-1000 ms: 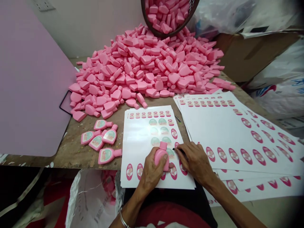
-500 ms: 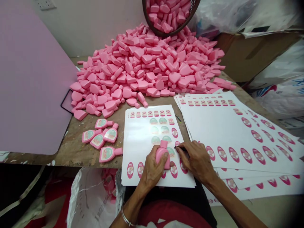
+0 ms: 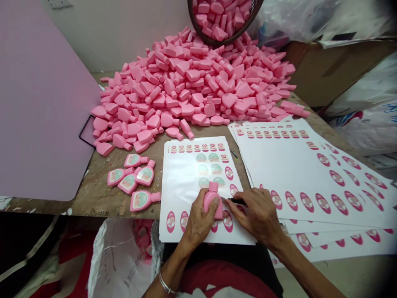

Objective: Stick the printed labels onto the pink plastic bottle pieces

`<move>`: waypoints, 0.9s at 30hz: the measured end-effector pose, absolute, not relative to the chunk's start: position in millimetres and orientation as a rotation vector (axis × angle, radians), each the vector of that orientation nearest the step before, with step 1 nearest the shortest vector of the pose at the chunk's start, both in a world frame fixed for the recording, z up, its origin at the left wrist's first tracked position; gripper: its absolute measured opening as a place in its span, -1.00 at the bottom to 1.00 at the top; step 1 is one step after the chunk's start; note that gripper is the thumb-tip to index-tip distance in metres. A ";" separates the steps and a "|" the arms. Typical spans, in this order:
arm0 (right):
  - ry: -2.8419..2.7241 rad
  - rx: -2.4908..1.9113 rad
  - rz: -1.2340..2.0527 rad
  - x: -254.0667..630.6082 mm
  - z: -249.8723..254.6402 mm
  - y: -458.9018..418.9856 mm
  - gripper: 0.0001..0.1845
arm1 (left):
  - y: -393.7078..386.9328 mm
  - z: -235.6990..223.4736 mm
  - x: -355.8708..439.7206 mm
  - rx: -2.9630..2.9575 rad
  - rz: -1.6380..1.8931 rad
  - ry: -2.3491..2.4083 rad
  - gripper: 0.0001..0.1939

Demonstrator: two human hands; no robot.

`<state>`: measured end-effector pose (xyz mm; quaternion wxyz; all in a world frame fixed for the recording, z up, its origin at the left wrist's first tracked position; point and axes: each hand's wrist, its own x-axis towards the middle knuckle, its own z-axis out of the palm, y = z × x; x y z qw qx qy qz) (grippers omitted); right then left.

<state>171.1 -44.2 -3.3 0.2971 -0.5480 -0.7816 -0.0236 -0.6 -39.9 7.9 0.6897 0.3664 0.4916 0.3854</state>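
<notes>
My left hand (image 3: 198,219) is wrapped around a small pink plastic bottle (image 3: 213,203), held upright over a sticker sheet (image 3: 180,190), its cap end pointing away from me. Just right of it, my right hand (image 3: 256,211) pinches a slim dark-handled tool (image 3: 237,201), its tip close to the bottle's side; the exact kind of tool is unclear. Green-and-white label stickers (image 3: 215,169) and pink oval stickers (image 3: 228,221) remain on the sheet. To the left lie several pink bottles with labels on their fronts (image 3: 141,200).
Behind the sheet rises a large heap of unlabelled pink bottles (image 3: 186,82), with more in a tipped brown basket (image 3: 228,41). Further sticker sheets (image 3: 279,165) overlap on the right. A pink board (image 3: 46,124) stands left. A white sack (image 3: 105,256) hangs below the table edge.
My right hand has turned and drawn slightly down, showing more of the dark tool. The green sticker beside the bottle no longer shows on the sheet. My left hand keeps the bottle nearly still.
</notes>
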 end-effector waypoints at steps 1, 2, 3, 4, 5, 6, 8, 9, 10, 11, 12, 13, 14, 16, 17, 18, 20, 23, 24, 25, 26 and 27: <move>-2.003 -1.474 0.016 172.5 -1.5 -45.5 -0.87 | -39.3 9.4 -1.2 0.803 0.861 1.090 -0.59; -1.903 -1.515 0.115 174.5 0.4 -46.7 -0.85 | -38.8 10.8 -2.1 0.795 0.858 1.077 -0.57; -1.785 -1.571 0.228 176.7 2.8 -47.4 -0.82 | -38.4 12.0 -3.2 0.785 0.859 1.061 -0.55; -1.660 -1.631 0.347 178.8 5.7 -47.6 -0.79 | -38.1 12.8 -4.3 0.757 0.871 1.042 -0.54; -1.543 -1.679 0.466 180.5 9.0 -47.2 -0.76 | -38.1 13.2 -5.4 0.725 0.887 1.017 -0.53; -1.450 -1.704 0.576 181.4 12.7 -46.1 -0.74 | -38.2 13.3 -6.3 0.692 0.908 0.990 -0.51; -1.372 -1.686 0.749 179.4 20.0 -42.6 -0.72 | -38.8 13.5 -7.3 0.605 0.945 0.943 -0.43; -1.380 -1.658 0.810 176.4 23.1 -40.6 -0.72 | -39.1 13.9 -7.5 0.559 0.961 0.927 -0.39; -1.399 -1.632 0.855 172.2 25.4 -38.7 -0.71 | -39.3 14.6 -7.5 0.520 0.976 0.919 -0.37; -1.424 -1.611 0.891 167.3 27.0 -37.2 -0.69 | -39.3 15.6 -7.5 0.491 0.992 0.917 -0.37; -1.447 -1.598 0.922 161.9 27.8 -36.0 -0.65 | -39.2 16.8 -7.6 0.474 1.006 0.917 -0.38; -1.467 -1.589 0.952 156.6 27.9 -35.2 -0.62 | -39.1 18.0 -7.9 0.467 1.014 0.915 -0.40; -1.484 -1.580 0.982 151.7 27.6 -34.8 -0.60 | -39.0 19.2 -8.4 0.465 1.017 0.909 -0.42; -1.491 -1.563 1.044 144.2 26.4 -34.8 -0.60 | -38.8 20.5 -9.8 0.465 1.005 0.893 -0.43; -1.486 -1.556 1.070 141.8 25.9 -35.0 -0.60 | -38.9 20.8 -10.6 0.466 0.997 0.884 -0.43; -1.480 -1.548 1.089 140.1 25.5 -35.1 -0.59 | -39.1 20.8 -11.4 0.466 0.993 0.875 -0.43; -1.475 -1.539 1.106 138.3 25.2 -35.0 -0.59 | -39.6 20.5 -12.3 0.465 0.998 0.865 -0.44; -1.487 -1.541 1.105 137.4 24.9 -33.9 -0.60 | -39.8 20.6 -12.6 0.458 1.004 0.858 -0.45; -1.486 -1.542 1.102 137.1 24.7 -33.5 -0.60 | -39.6 20.8 -12.6 0.458 1.001 0.858 -0.45; -1.480 -1.545 1.098 136.7 24.5 -33.2 -0.60 | -39.4 21.0 -12.5 0.459 0.998 0.860 -0.45; -1.474 -1.547 1.092 136.2 24.3 -33.0 -0.61 | -39.2 21.1 -12.5 0.461 0.997 0.863 -0.44; -1.469 -1.550 1.087 135.9 24.0 -32.8 -0.62 | -38.9 21.2 -12.6 0.464 0.998 0.867 -0.44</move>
